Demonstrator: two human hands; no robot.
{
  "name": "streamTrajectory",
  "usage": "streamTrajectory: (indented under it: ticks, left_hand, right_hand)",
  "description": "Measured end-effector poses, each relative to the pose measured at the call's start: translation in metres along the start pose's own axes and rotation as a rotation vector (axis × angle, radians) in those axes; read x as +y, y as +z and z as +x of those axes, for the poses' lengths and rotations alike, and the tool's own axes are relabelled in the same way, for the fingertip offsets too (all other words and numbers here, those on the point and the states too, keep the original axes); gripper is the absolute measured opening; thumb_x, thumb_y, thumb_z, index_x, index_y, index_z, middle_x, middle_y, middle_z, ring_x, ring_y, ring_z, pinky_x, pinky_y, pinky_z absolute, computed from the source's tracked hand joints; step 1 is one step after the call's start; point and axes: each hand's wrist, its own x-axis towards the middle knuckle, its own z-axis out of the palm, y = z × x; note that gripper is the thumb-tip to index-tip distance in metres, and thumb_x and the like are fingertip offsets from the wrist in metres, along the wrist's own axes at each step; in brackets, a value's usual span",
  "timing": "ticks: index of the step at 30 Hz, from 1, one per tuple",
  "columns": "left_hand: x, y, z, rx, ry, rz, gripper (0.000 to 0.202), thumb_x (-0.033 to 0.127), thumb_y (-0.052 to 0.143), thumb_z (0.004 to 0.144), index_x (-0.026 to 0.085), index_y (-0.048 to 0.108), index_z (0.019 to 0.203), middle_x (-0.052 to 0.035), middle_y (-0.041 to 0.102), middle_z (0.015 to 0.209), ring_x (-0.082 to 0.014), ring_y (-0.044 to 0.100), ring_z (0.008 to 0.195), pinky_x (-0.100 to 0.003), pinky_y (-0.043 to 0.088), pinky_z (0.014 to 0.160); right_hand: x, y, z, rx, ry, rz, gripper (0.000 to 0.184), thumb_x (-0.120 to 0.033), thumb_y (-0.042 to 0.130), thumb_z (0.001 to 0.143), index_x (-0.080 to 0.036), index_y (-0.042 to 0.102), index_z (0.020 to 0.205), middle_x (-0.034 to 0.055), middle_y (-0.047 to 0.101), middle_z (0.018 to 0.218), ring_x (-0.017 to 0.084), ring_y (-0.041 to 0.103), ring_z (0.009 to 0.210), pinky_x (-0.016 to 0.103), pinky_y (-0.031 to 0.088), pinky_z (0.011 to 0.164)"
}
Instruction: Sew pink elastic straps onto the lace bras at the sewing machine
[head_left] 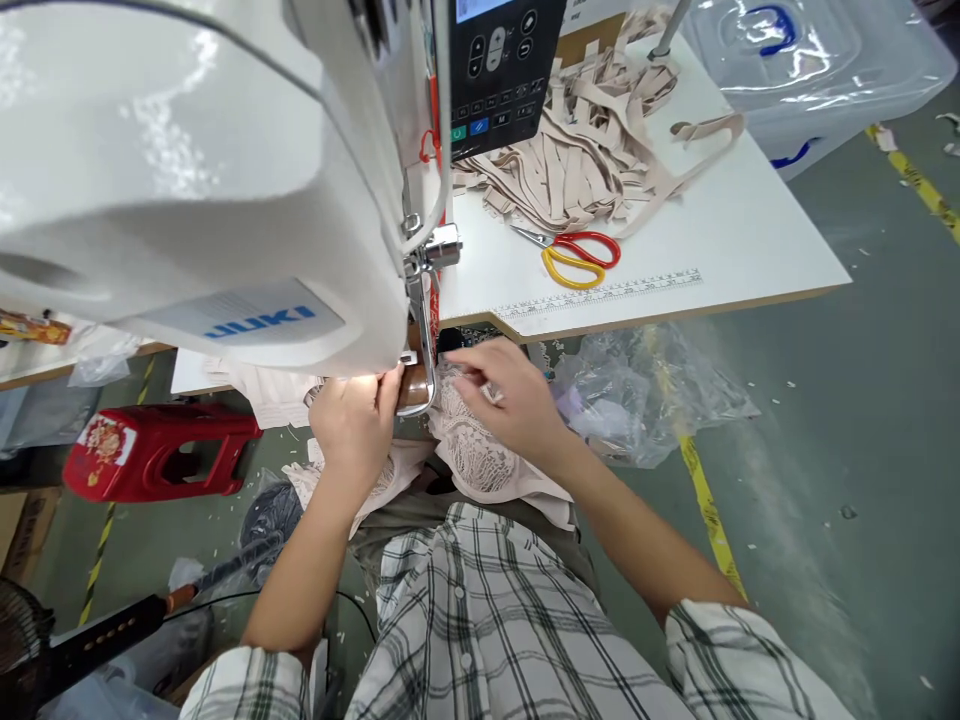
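Under the machine (pixel 225 200), lace piece (pixel 480 455) lengthwise toward body, left hand (pixel 352 420) and right hand (pixel 510 400) gripping it.

Glossy white sewing machine (pixel 187 180), seemingly plastic; openwork lace cloth (pixel 480 455).

Bright, even overhead light, with hard glare on the white machine head (pixel 187 150) and the clear plastic bin (pixel 810 60). The white surface (pixel 735 240) is near blown out, and shadows below it are soft. Strong wide-angle bend at the edges; the right grip (pixel 510 400) is slightly motion-blurred.
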Motion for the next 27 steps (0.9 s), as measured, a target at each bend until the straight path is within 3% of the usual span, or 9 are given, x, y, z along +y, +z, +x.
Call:
streamTrajectory:
  ticks: [4, 9, 12, 16, 19, 21, 23, 25, 27]
  left_hand:
    - [-0.002, -0.002, 0.004, -0.056, 0.009, 0.043, 0.044, 0.048, 0.05, 0.097, 0.019, 0.079, 0.08, -0.0056, 0.063, 0.054, -0.0193, 0.053, 0.055, -0.032, 0.025, 0.055]
    - [-0.005, -0.005, 0.005, -0.094, 0.049, 0.054, 0.049, 0.052, 0.05, 0.097, 0.018, 0.078, 0.075, -0.0065, 0.063, 0.054, -0.0204, 0.055, 0.054, -0.032, 0.025, 0.054]
    - [-0.008, -0.007, 0.004, -0.115, 0.131, 0.041, 0.04, 0.046, 0.052, 0.097, 0.019, 0.078, 0.083, -0.0063, 0.067, 0.061, -0.0217, 0.058, 0.059, -0.032, 0.029, 0.055]
    - [-0.012, -0.016, 0.002, -0.01, 0.251, 0.014, 0.025, 0.033, 0.055, 0.096, 0.016, 0.074, 0.095, -0.0081, 0.071, 0.073, -0.0233, 0.065, 0.068, -0.032, 0.039, 0.059]
    - [-0.016, -0.026, -0.007, 0.088, 0.386, -0.18, 0.02, 0.019, 0.064, 0.09, 0.013, 0.068, 0.109, -0.0121, 0.075, 0.098, -0.023, 0.07, 0.089, -0.031, 0.051, 0.074]
    - [-0.019, -0.028, -0.022, 0.122, 0.475, -0.35, 0.033, 0.011, 0.07, 0.083, 0.014, 0.064, 0.115, -0.0128, 0.073, 0.113, -0.0214, 0.069, 0.102, -0.03, 0.053, 0.086]
    - [-0.025, -0.022, -0.045, 0.119, 0.507, -0.496, 0.038, 0.006, 0.072, 0.079, 0.016, 0.064, 0.115, -0.011, 0.073, 0.114, -0.0197, 0.069, 0.104, -0.029, 0.054, 0.091]
    - [-0.031, -0.008, -0.072, 0.025, 0.445, -0.606, 0.033, 0.006, 0.07, 0.081, 0.017, 0.065, 0.112, -0.0097, 0.073, 0.111, -0.0192, 0.069, 0.102, -0.03, 0.054, 0.091]
    - [-0.037, 0.008, -0.095, -0.117, 0.306, -0.675, 0.023, 0.008, 0.065, 0.086, 0.017, 0.066, 0.107, -0.009, 0.073, 0.109, -0.0195, 0.069, 0.102, -0.032, 0.053, 0.092]
  right_hand:
    - [-0.026, 0.013, 0.037, -0.087, -0.199, -0.071, 0.028, -0.017, 0.047, 0.096, -0.023, 0.063, 0.118, 0.0085, 0.059, 0.102, 0.021, 0.059, 0.098, 0.034, 0.05, 0.083]
    - [-0.023, 0.016, 0.047, -0.096, -0.187, -0.048, 0.018, -0.015, 0.052, 0.092, -0.021, 0.067, 0.099, 0.0073, 0.057, 0.1, 0.019, 0.059, 0.092, 0.031, 0.048, 0.08]
    - [-0.028, 0.016, 0.05, -0.104, -0.144, -0.079, 0.014, -0.014, 0.056, 0.088, -0.021, 0.068, 0.091, 0.0062, 0.058, 0.099, 0.018, 0.058, 0.087, 0.029, 0.046, 0.074]
    - [-0.043, 0.015, 0.056, -0.098, -0.094, -0.173, 0.015, -0.021, 0.058, 0.091, -0.019, 0.066, 0.078, 0.0054, 0.057, 0.093, 0.017, 0.056, 0.078, 0.029, 0.04, 0.064]
    - [-0.042, 0.007, 0.05, -0.002, -0.098, -0.219, 0.02, -0.023, 0.053, 0.095, -0.018, 0.066, 0.08, 0.0058, 0.056, 0.089, 0.017, 0.055, 0.075, 0.03, 0.04, 0.065]
    - [-0.022, -0.001, 0.038, 0.081, -0.059, -0.167, 0.019, -0.027, 0.053, 0.096, -0.019, 0.068, 0.087, 0.0054, 0.057, 0.089, 0.017, 0.056, 0.079, 0.03, 0.043, 0.071]
    - [0.017, -0.01, 0.017, 0.139, 0.079, -0.086, 0.019, -0.035, 0.055, 0.096, -0.021, 0.069, 0.097, 0.0045, 0.057, 0.091, 0.018, 0.056, 0.082, 0.031, 0.046, 0.076]
    - [0.065, -0.018, -0.015, 0.161, 0.324, -0.03, 0.029, -0.044, 0.057, 0.092, -0.022, 0.067, 0.108, 0.0043, 0.059, 0.093, 0.018, 0.056, 0.081, 0.033, 0.048, 0.079]
    - [0.109, -0.024, -0.052, 0.178, 0.571, -0.014, 0.04, -0.053, 0.057, 0.088, -0.018, 0.065, 0.105, 0.0056, 0.061, 0.089, 0.019, 0.056, 0.081, 0.036, 0.049, 0.081]
